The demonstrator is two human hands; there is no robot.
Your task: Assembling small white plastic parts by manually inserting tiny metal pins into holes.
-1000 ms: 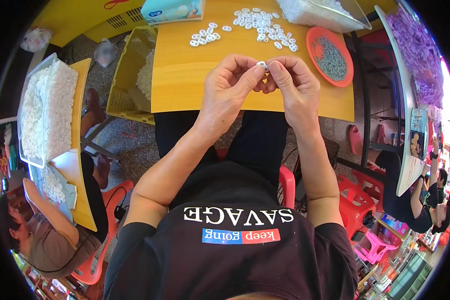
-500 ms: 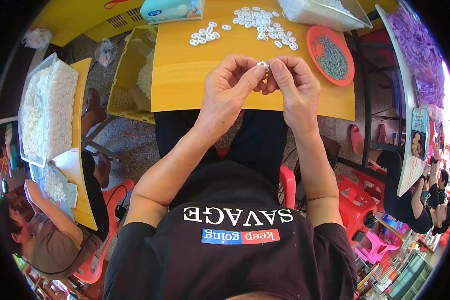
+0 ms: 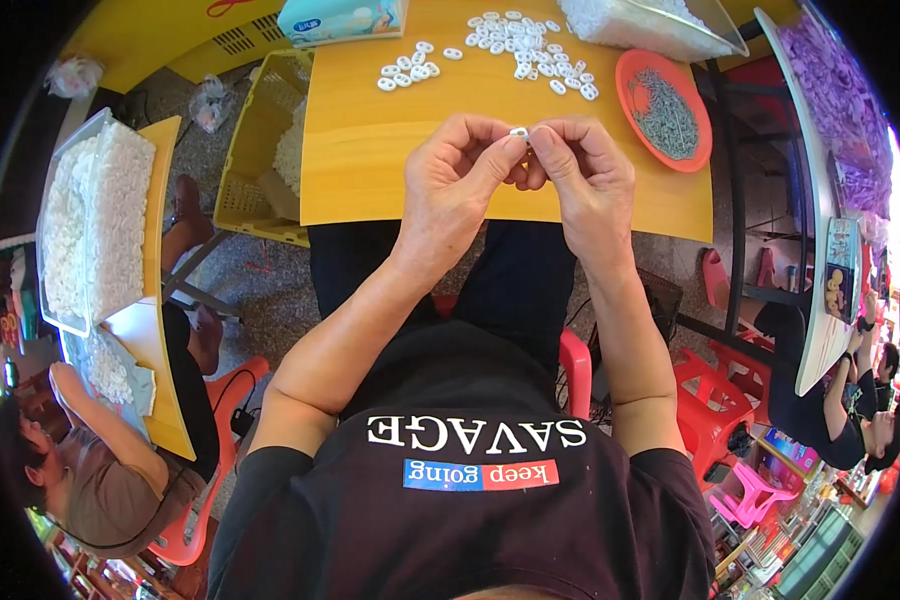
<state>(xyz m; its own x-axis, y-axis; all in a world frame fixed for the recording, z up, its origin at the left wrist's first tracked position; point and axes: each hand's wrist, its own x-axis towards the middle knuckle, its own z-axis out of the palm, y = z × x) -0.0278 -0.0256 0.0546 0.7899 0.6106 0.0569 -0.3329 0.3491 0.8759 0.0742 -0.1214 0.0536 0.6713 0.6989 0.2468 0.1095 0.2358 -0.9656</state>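
Over the near part of the yellow table (image 3: 360,160), my left hand (image 3: 448,185) pinches a small white oval plastic piece (image 3: 518,133) between thumb and fingers. Close against it, my right hand (image 3: 592,180) is closed in a pinch, its thumb tip touching or nearly touching the piece. Whatever the right fingertips hold is hidden. Beyond my hands lie a larger heap of white two-holed oval pieces (image 3: 518,42) and a smaller group (image 3: 408,70) to its left. An orange-red plate (image 3: 630,98) on the right carries many small grey metal parts (image 3: 667,122), screw-like in shape.
At the table's far edge are a tissue pack (image 3: 342,20) and a clear tub (image 3: 715,38) of white pieces. A yellow crate (image 3: 248,195) stands left of the table. Further left, a person (image 3: 110,480) sits by a large tub (image 3: 95,225). Red stools (image 3: 705,400) stand right.
Both hands have shifted very slightly left, still pinched together. The right thumb has come closer over the white piece, and the metallic glint between the fingertips is now mostly covered.
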